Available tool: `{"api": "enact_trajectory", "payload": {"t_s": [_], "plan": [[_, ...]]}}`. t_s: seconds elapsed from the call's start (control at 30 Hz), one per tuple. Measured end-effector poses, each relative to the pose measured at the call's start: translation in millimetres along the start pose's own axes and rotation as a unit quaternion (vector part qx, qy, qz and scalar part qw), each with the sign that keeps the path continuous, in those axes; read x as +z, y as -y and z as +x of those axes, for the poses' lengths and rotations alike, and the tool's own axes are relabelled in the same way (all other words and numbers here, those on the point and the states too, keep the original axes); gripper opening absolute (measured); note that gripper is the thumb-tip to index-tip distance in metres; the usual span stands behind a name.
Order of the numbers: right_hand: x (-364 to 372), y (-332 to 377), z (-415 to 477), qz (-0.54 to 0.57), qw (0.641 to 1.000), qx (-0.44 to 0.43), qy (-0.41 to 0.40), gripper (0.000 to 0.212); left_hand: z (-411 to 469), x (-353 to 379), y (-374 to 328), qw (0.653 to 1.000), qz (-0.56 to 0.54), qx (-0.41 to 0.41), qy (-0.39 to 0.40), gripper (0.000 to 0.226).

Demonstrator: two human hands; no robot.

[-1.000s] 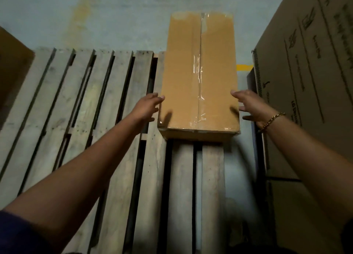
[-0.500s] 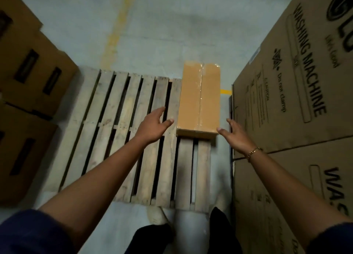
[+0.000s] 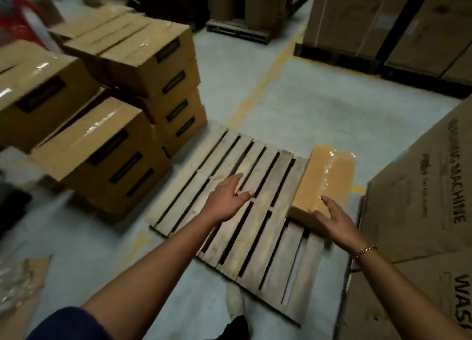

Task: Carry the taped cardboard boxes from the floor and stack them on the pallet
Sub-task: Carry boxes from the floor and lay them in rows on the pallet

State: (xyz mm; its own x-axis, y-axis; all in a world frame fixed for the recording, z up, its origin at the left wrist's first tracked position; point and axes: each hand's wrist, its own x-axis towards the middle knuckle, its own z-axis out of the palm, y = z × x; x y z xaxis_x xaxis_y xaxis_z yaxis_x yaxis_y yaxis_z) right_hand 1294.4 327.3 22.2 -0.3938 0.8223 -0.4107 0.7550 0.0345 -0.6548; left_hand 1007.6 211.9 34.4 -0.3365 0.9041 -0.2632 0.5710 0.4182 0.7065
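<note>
One taped cardboard box (image 3: 324, 178) lies flat on the far right part of the wooden pallet (image 3: 245, 212). My left hand (image 3: 226, 200) hovers over the pallet slats with fingers straight, holding nothing. My right hand (image 3: 332, 218) is held out above the near end of the box, fingers spread, empty; whether it touches the box I cannot tell. Several more taped boxes (image 3: 102, 158) are stacked on the floor to the left of the pallet.
Large washing-machine cartons (image 3: 421, 199) stand close on the right of the pallet. More tall cartons on dark pallets (image 3: 357, 20) line the back. A faded yellow floor line (image 3: 258, 89) runs past the pallet. Flat cardboard with plastic wrap (image 3: 20, 283) lies at bottom left.
Both hands have left the box and drawn back from it. The view has risen and swung left, bringing the stacked boxes on the floor into sight.
</note>
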Motion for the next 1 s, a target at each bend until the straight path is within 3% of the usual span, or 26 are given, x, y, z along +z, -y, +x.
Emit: {"api": "enact_trajectory", "payload": {"t_s": [0.23,0.6,1.0], "plan": [[57,77,-33,-0.011,0.994,-0.086,0.069,0.080,-100,-67,63,0.992,-0.019,-0.079,-0.095,0.070],[187,239,-41,-0.012,0.977,-0.166,0.132,0.075,-192,-199,186,0.961,-0.075,-0.162,-0.212,0.066],[387,432,-25,0.061,0.964,-0.152,0.207,0.070,-208,-379,356,0.952,-0.090,-0.204,-0.211,0.063]]}}
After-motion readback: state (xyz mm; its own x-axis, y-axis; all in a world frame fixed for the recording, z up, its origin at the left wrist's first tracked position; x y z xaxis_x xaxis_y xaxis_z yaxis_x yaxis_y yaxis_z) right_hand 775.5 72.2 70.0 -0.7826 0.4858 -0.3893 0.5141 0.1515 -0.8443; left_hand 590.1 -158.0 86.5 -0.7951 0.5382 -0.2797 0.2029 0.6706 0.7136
